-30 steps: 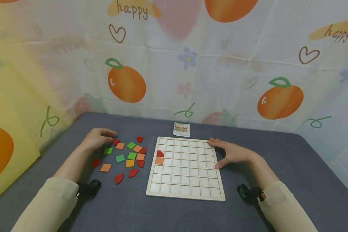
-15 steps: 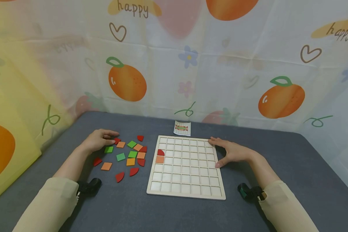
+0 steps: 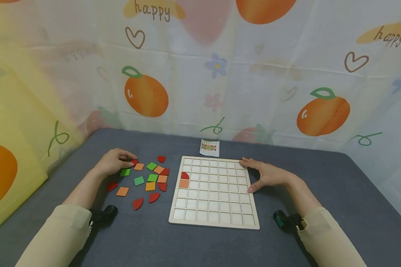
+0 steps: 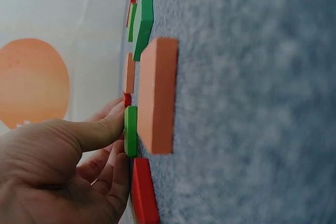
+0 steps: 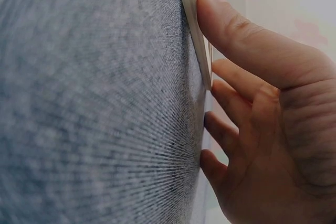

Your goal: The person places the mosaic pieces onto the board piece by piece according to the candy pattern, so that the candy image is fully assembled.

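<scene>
Where R hand (image 3: 266,175) rests, wdn board (image 3: 213,195), gridded

Brown handwritten lettering (image 3: 152,10) spells "happy" on the white, fruit-printed cloth backdrop (image 3: 247,96) twice: at upper left of centre and upper right of the head view.

Grey table (image 3: 207,248) under gridded board (image 3: 217,200), coloured pieces (image 3: 139,181), card (image 3: 209,147)

Cream sleeves (image 3: 55,235) – blk rounded wrist cams (image 3: 103,215) – R one w/ green patch (image 3: 279,222)
</scene>
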### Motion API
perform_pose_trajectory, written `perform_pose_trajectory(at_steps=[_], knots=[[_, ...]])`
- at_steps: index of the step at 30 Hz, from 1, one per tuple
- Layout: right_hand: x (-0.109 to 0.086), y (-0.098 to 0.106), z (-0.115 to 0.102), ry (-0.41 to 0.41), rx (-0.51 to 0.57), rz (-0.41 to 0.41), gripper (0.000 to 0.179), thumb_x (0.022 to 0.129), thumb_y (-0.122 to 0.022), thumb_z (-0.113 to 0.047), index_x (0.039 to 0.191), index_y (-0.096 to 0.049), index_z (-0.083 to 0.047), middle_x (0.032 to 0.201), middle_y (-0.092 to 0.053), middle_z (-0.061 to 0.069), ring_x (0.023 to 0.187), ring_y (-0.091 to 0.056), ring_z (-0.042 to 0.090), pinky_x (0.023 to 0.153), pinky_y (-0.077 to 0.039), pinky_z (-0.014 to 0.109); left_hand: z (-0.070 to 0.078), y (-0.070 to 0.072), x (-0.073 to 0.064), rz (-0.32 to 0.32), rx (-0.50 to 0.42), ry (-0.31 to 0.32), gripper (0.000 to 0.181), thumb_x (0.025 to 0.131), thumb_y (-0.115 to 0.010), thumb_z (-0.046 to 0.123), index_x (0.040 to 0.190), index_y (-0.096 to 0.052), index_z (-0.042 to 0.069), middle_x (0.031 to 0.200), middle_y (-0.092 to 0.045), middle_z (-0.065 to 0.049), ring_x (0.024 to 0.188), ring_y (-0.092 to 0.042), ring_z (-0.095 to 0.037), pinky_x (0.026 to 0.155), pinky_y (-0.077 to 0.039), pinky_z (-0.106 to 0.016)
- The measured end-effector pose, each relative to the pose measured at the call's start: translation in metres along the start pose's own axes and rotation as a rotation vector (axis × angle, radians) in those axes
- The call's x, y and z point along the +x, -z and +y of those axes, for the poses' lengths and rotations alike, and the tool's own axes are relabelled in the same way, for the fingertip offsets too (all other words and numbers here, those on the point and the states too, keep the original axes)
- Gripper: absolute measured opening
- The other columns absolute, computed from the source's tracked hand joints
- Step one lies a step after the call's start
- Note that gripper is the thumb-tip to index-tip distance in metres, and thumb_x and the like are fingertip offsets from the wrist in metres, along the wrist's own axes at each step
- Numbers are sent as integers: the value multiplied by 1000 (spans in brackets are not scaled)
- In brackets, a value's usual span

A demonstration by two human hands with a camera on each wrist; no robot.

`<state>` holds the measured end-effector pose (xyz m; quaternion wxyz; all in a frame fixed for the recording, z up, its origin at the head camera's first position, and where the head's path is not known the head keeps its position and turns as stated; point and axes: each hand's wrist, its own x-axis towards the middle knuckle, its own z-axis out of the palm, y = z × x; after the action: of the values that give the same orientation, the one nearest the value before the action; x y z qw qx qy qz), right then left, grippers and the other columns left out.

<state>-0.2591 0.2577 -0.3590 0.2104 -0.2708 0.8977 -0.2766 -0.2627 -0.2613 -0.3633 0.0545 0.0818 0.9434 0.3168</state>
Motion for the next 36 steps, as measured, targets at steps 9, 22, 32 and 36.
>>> perform_pose_trajectory(at_steps=[9, 22, 32, 36], knots=[[1, 0, 2, 1, -6, 4, 106, 75, -84, -39, 158, -23, -10, 168, -6, 17, 154, 0, 44, 117, -4, 72, 1, -3, 2, 62, 46, -10, 19, 91, -69, 13, 106, -68, 1, 119, -63, -29, 113, -56, -48, 87, -50, -54], [2, 0, 4, 0, 1, -1, 107, 75, -85, -39, 158, -23, -10, 168, -5, 16, 154, 1, 43, 117, -4, 72, 7, -1, -2, 131, 41, 27, 15, 85, -76, 14, 92, -68, 4, 96, -72, -18, 90, -61, -31, 68, -46, -28], [2, 0, 3, 4, 4, -4, 106, 76, -84, -39, 158, -23, -11, 168, -5, 17, 154, 1, 44, 116, -4, 72, 7, 1, -3, 124, -12, 32, 19, 89, -73, 16, 100, -69, 1, 92, -72, -16, 85, -62, -26, 67, -48, -28], [2, 0, 2, 9, -3, -3, 105, 76, -84, -38, 157, -24, -10, 167, -6, 18, 154, 1, 45, 116, -5, 73, 8, 3, -4, 134, -15, 30, 24, 92, -69, 17, 110, -70, 0, 99, -73, -19, 89, -66, -27, 70, -50, -27]])
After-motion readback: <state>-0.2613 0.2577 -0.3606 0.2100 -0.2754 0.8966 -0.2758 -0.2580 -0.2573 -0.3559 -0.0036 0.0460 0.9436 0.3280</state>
